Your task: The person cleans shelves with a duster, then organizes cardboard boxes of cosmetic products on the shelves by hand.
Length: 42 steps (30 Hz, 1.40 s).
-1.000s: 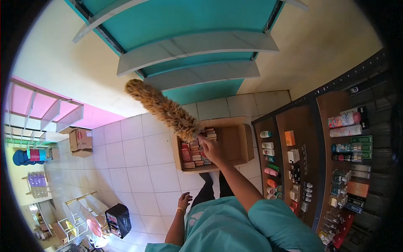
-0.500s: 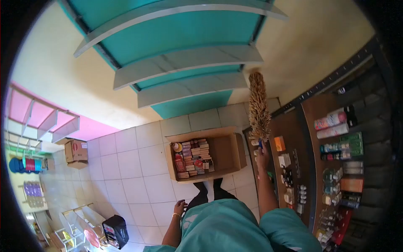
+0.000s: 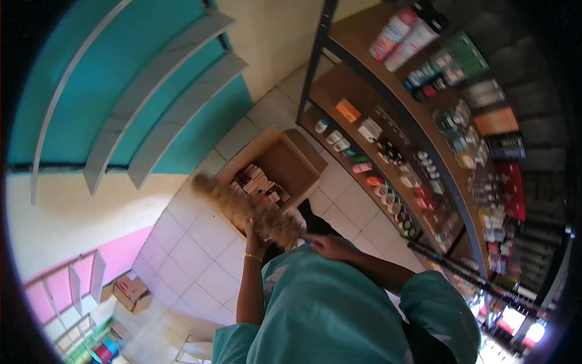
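A fluffy tan duster (image 3: 239,207) lies slantwise in front of my body, its bristles blurred by motion. My right hand (image 3: 332,246) is closed round the handle end, close to my green shirt. At the near side of the bristles, my left hand (image 3: 255,241) is closed against the duster, its fingers partly hidden by the fluff. Beneath the duster stands an open cardboard box (image 3: 303,150) on the floor, holding many small boxes (image 3: 257,180) packed at one end. The duster covers part of that box.
On the right, a dark metal rack with brown shelves (image 3: 357,67) bears spray cans (image 3: 397,33), bottles and small cartons. White shelves (image 3: 176,115) on a teal panel stand at upper left. Another cardboard box (image 3: 131,291) sits by the pink wall on white floor tiles (image 3: 206,273).
The duster has come from beside the rack to in front of my body. My left hand has risen to its bristles. The view has turned to the right.
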{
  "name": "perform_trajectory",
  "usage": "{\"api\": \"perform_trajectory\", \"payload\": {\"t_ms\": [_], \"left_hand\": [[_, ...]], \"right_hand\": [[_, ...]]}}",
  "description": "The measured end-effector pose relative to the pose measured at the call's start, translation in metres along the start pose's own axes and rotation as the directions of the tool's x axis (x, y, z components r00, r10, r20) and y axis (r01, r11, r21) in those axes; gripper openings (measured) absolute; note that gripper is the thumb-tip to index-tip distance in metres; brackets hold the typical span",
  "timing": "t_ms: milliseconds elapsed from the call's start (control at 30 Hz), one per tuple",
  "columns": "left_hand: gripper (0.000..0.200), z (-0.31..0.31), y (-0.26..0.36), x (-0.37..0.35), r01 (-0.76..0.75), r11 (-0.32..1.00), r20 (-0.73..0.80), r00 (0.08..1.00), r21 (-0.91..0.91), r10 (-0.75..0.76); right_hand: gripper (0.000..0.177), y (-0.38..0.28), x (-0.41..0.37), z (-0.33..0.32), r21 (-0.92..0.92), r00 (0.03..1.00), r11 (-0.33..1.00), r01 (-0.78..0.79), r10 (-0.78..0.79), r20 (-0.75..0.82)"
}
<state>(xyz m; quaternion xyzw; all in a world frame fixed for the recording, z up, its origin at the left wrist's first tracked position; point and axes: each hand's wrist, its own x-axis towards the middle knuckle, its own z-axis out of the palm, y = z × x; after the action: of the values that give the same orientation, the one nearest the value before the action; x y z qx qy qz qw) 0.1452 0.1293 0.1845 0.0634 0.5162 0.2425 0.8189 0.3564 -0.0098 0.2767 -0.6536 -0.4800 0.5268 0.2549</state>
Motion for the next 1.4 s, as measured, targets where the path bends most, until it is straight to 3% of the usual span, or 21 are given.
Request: {"api": "perform_trajectory", "payload": {"t_ms": [67,167,267,333,400,433,533,633,733,800,867,900,933,1000,1033,1133,1200,1267,1300,1333,1400], "left_hand": [[0.046,-0.024,0.0,0.03,-0.155,0.986,-0.027,0.987,0.059,0.157],[0.052,-0.063,0.007,0.069,-0.378,0.915,-0.036,0.922,0.142,0.386],[0.058,-0.116,0.047,0.093,-0.631,0.657,0.085,0.745,0.411,0.662],[0.048,-0.133,0.074,0.081,-0.394,0.815,-0.012,0.898,0.425,0.44],[0.072,-0.194,0.085,0.11,-0.514,0.672,0.073,0.82,0.533,0.568],[0.068,-0.166,0.082,0.082,-0.38,0.796,-0.1,0.874,0.471,0.476],[0.058,-0.149,0.072,0.069,-0.296,0.463,-0.168,0.664,0.835,0.728],[0.039,-0.177,0.088,0.076,-0.004,0.812,-0.294,0.931,0.583,0.215],[0.035,-0.154,0.063,0.033,0.02,0.734,-0.256,0.943,0.678,0.211],[0.052,-0.144,0.047,-0.002,0.147,0.781,-0.342,0.935,0.607,0.089],[0.058,-0.168,0.05,0.002,0.244,0.868,-0.277,0.952,0.433,-0.129],[0.056,-0.174,0.045,0.001,0.254,0.872,-0.243,0.956,0.418,-0.162],[0.054,-0.179,0.031,-0.003,0.244,0.861,-0.204,0.964,0.446,-0.168],[0.051,-0.189,0.001,-0.008,0.157,0.825,-0.091,0.988,0.544,-0.128],[0.05,-0.192,-0.016,-0.012,0.098,0.797,-0.016,0.994,0.596,-0.11],[0.046,-0.206,-0.064,-0.026,-0.119,0.677,0.2,0.979,0.727,-0.042],[0.038,-0.183,-0.109,-0.069,-0.24,0.477,0.208,0.971,0.846,0.119],[0.028,-0.237,-0.135,-0.016,-0.415,0.121,0.361,0.877,0.902,0.318],[0.031,-0.207,-0.15,-0.074,-0.498,-0.26,0.554,0.801,0.827,0.229],[0.036,-0.191,-0.175,-0.119,-0.55,-0.218,0.592,0.758,0.806,0.274],[0.054,-0.186,-0.202,-0.147,-0.896,-0.207,0.916,0.4,0.392,0.002]], "right_hand": [[0.041,-0.021,-0.022,0.014,-0.075,0.986,0.997,0.03,-0.017,0.163],[0.042,-0.024,-0.044,0.044,-0.127,0.959,0.98,-0.156,0.181,0.218],[0.043,-0.008,-0.087,0.081,-0.043,0.994,0.997,-0.067,0.07,0.084],[0.041,-0.023,-0.115,0.074,0.01,0.961,0.978,-0.21,0.204,0.184],[0.039,-0.027,-0.148,0.093,0.135,0.957,0.959,-0.251,0.224,0.186],[0.038,-0.021,-0.162,0.106,0.216,0.976,0.955,-0.205,0.183,0.12],[0.036,-0.009,-0.199,0.133,0.281,0.992,0.952,-0.12,0.129,-0.013],[0.036,0.001,-0.236,0.16,0.259,0.992,0.961,-0.099,0.117,-0.053],[0.036,0.015,-0.274,0.171,0.178,0.99,0.977,-0.115,0.128,-0.061],[0.036,0.027,-0.306,0.18,0.151,0.987,0.977,-0.149,0.157,-0.039],[0.037,0.04,-0.335,0.194,0.174,0.982,0.968,-0.183,0.187,-0.009],[0.039,0.046,-0.353,0.201,0.045,0.988,0.988,-0.149,0.151,-0.023],[0.04,0.048,-0.368,0.208,0.115,0.979,0.973,-0.198,0.203,-0.028],[0.042,0.051,-0.395,0.218,0.231,0.954,0.93,-0.286,0.3,-0.025],[0.038,0.055,-0.408,0.229,0.267,0.942,0.928,-0.261,0.305,-0.138],[0.032,0.061,-0.434,0.253,0.106,0.902,0.954,-0.281,0.3,-0.309],[0.027,0.055,-0.442,0.263,-0.027,0.85,0.946,-0.323,0.277,-0.448],[0.029,0.039,-0.441,0.269,-0.134,0.801,0.903,-0.408,0.284,-0.527],[0.022,0.035,-0.435,0.277,-0.236,0.777,0.862,-0.449,0.247,-0.579],[0.018,0.03,-0.428,0.283,-0.335,0.798,0.826,-0.454,0.21,-0.564],[0.011,0.018,-0.411,0.296,-0.511,0.834,0.732,-0.451,0.141,-0.534]]}}
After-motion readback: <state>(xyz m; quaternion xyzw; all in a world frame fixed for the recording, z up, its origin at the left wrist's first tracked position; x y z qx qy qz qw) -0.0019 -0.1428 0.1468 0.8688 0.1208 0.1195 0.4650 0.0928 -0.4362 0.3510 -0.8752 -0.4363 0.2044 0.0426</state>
